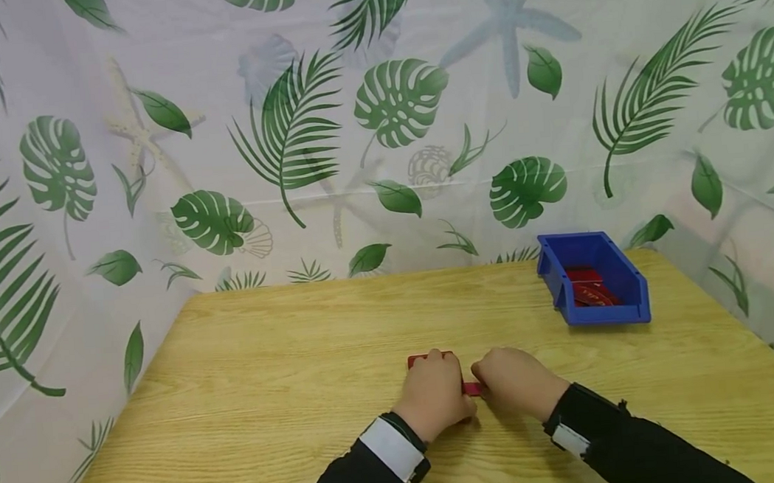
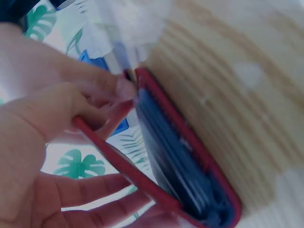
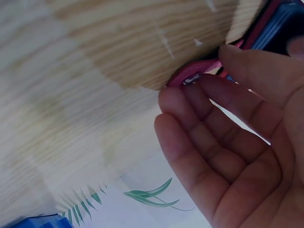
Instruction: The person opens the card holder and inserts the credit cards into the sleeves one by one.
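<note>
A red card holder (image 2: 192, 147) stands on its edge on the table, its covers parted in the left wrist view. Plastic sleeves (image 2: 166, 152) show between them. My left hand (image 1: 433, 395) grips the holder from above, thumb at one cover and fingers behind it. To its right, my right hand (image 1: 520, 382) pinches a short red strap (image 1: 472, 389) that comes off the holder's side. A small metal snap (image 3: 191, 79) shows on the strap beside the right fingertips in the right wrist view. Most of the holder is hidden by the left hand in the head view.
A blue plastic bin (image 1: 609, 314) stands at the back right of the wooden table (image 1: 268, 367), with red cards or holders (image 1: 590, 293) inside. A leaf-patterned cloth (image 1: 333, 223) hangs behind the table and along its sides.
</note>
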Available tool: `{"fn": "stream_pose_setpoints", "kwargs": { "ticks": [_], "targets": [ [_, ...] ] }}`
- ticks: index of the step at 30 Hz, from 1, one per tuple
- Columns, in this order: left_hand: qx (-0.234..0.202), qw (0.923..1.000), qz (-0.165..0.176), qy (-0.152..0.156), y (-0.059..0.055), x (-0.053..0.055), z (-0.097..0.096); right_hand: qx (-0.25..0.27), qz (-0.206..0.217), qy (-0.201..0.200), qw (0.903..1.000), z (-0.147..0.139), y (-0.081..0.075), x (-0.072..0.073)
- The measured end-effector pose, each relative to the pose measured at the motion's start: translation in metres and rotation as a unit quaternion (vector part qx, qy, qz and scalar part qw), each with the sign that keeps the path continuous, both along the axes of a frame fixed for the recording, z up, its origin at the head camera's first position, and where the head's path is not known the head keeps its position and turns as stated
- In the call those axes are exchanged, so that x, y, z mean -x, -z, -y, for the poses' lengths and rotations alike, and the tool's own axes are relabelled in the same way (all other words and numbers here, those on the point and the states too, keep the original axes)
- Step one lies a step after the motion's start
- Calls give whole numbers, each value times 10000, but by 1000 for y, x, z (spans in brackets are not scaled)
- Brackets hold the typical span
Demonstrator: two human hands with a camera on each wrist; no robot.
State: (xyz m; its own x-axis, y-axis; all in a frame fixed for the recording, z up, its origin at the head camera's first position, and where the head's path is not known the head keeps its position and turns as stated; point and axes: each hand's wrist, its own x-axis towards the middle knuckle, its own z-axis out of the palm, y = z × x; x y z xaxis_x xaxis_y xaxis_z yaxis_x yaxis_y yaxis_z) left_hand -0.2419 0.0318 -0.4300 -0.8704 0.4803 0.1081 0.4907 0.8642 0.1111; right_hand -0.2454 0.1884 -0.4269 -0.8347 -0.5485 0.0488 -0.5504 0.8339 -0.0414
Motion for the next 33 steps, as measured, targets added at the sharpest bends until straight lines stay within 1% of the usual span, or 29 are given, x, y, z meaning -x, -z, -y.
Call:
{"fn": "stream_pose_setpoints", "kwargs": {
  "ticks": [3,6,8,9,11,12,14,16,18,20,23,25,28,31,33],
  "targets": [
    [-514,9980,360,-16,-3,3,7,-5,-2,-32,10000,0,0,0],
    [-965,9931,663,-70,-7,6,14,24,8,-23,10000,0,1,2],
    [-1316,9875,858,-83,-11,7,19,44,4,-53,10000,0,2,3],
    [-1524,9834,979,-81,-13,8,23,59,7,-72,10000,0,2,4],
    [-1893,9756,1115,-41,-17,7,30,73,-22,-127,9999,1,3,5],
    [-2017,9735,1078,-9,-20,6,34,23,-40,-141,9999,1,3,5],
    [-2139,9729,881,4,-24,4,42,-74,-3,-105,9999,2,1,5],
    [-2116,9757,573,-39,-27,3,51,-213,68,2,9998,4,-1,5],
    [-2020,9785,357,-192,-30,4,60,-364,158,108,9992,5,-4,5],
    [-1966,9794,332,-330,-32,6,71,-426,242,181,9986,6,-5,5],
    [-1763,9822,354,-548,-31,9,86,-474,311,235,9981,7,-7,5],
    [-1595,9845,337,-651,-28,10,94,-516,304,241,9979,8,-6,6],
    [-1176,9894,293,-798,-21,10,102,-529,290,276,9978,7,-4,6],
    [-658,9928,251,-973,-12,9,106,-497,337,292,9978,7,-1,6],
    [-297,9930,224,-1122,-7,9,106,-444,408,305,9977,7,0,5]
  ]
}}
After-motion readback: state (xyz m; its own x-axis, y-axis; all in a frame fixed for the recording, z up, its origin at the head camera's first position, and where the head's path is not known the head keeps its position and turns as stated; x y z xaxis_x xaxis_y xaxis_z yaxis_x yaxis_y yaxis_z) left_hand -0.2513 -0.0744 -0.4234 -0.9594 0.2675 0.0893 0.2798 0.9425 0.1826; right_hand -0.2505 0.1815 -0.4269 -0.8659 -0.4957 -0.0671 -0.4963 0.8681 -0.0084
